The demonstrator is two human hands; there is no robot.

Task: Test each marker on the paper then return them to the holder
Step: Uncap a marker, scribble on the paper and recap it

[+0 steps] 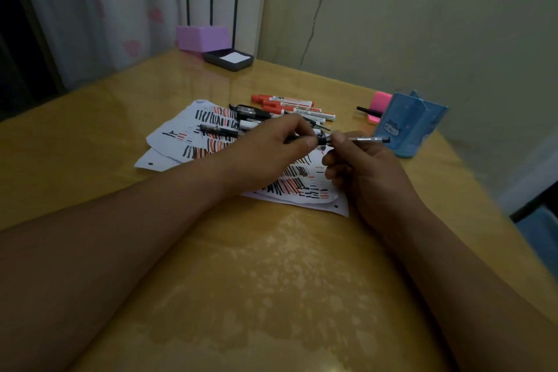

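Right hand (pixel 359 166) curled round a slim black marker (pixel 368 139), left hand (pixel 271 148) pinching its cap end, the two meeting just above the scribbled paper (pixel 169 136). The marker lies crosswise, tail pointing right at the blue holder (pixel 413 127), which stands near the right hand, so that hand looks best placed to return it. More markers (pixel 287 103) wait beyond on the table (pixel 271 266).

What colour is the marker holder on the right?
The holder is light blue, seen in the head view.

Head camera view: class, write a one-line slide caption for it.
Left hand and right hand hold a pen over scribbled paper; red markers lie behind, blue holder at right.
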